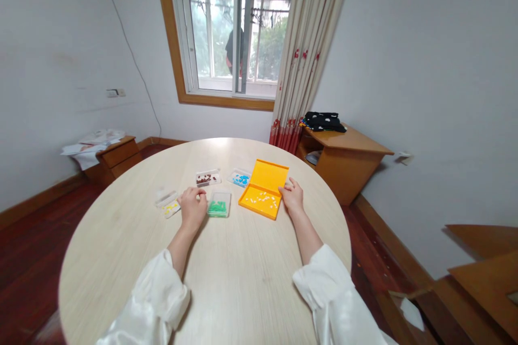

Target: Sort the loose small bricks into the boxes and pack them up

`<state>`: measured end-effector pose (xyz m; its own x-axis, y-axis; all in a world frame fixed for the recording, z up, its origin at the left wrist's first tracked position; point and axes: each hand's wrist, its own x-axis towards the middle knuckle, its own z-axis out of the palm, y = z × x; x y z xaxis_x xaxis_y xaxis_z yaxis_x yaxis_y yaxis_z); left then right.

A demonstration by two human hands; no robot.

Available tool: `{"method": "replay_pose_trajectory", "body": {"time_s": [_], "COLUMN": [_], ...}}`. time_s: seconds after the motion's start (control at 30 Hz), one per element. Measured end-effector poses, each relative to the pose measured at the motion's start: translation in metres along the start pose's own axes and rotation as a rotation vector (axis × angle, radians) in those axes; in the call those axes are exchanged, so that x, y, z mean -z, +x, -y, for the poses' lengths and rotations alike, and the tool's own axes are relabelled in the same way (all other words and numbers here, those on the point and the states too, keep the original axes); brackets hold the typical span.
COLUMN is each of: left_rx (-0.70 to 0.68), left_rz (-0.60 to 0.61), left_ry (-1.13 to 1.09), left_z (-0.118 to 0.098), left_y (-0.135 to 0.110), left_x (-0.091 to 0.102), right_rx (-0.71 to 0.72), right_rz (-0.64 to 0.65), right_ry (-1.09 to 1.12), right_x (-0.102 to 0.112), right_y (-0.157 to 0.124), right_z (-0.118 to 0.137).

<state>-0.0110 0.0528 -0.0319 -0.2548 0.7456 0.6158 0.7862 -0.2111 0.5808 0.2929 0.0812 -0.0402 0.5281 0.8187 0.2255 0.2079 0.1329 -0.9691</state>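
Observation:
My left hand rests over the table between a small clear box with yellow pieces and a clear box with green pieces. Its fingers are curled together near the green box's left side; whatever they may hold is hidden. At the right edge of an orange-yellow case, by the hinge, my right hand grips with thumb and fingers. That case stands with its lid raised, and small white pieces lie scattered in its lower half. Behind sit a clear box of dark brown pieces and one of blue pieces.
All the boxes stand on a round pale wooden table. A wooden cabinet with folded black cloth is beyond it at right. Papers lie on a low drawer unit at left. A curtain hangs beside the window.

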Motion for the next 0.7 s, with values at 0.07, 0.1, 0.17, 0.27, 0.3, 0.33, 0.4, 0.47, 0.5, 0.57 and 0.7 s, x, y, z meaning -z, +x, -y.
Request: {"method": "replay_pose_trajectory", "body": {"time_s": [0.07, 0.1, 0.17, 0.27, 0.3, 0.33, 0.4, 0.47, 0.5, 0.57, 0.7], "left_rx": [0.003, 0.005, 0.010, 0.018, 0.018, 0.018, 0.018, 0.019, 0.020, 0.024, 0.031], "left_rz": [0.001, 0.002, 0.004, -0.002, -0.005, -0.008, -0.011, -0.012, -0.013, -0.016, -0.022], "left_ry": [-0.003, -0.004, -0.009, -0.019, -0.023, -0.028, -0.039, -0.046, -0.047, -0.044, -0.046], "left_z": [-0.001, -0.001, -0.001, 0.000, 0.000, 0.001, 0.001, 0.002, 0.002, 0.002, 0.002], "left_y": [0.000, 0.000, 0.000, 0.001, 0.001, 0.001, 0.001, 0.001, 0.002, 0.002, 0.002], "left_x": [0.000, 0.000, 0.000, 0.000, 0.000, 0.000, 0.000, -0.001, -0.001, -0.001, -0.001], "right_rx": [-0.042, -0.057, -0.072, -0.118, -0.132, -0.149, -0.177, -0.182, -0.170, -0.130, -0.115], "right_rz": [0.037, 0.050, 0.059, 0.059, 0.067, 0.081, 0.124, 0.167, 0.184, 0.225, 0.364], "right_ry": [0.169, 0.219, 0.276, 0.338, 0.346, 0.361, 0.391, 0.402, 0.395, 0.372, 0.359], "right_x": [-0.002, -0.002, -0.003, -0.002, -0.001, -0.001, 0.001, 0.002, 0.003, 0.004, 0.005], "right_y": [-0.001, -0.002, -0.005, -0.008, -0.010, -0.010, -0.011, -0.011, -0.011, -0.011, -0.011], "right_z": [0.003, 0.005, 0.010, 0.015, 0.016, 0.017, 0.018, 0.019, 0.019, 0.019, 0.019]}}
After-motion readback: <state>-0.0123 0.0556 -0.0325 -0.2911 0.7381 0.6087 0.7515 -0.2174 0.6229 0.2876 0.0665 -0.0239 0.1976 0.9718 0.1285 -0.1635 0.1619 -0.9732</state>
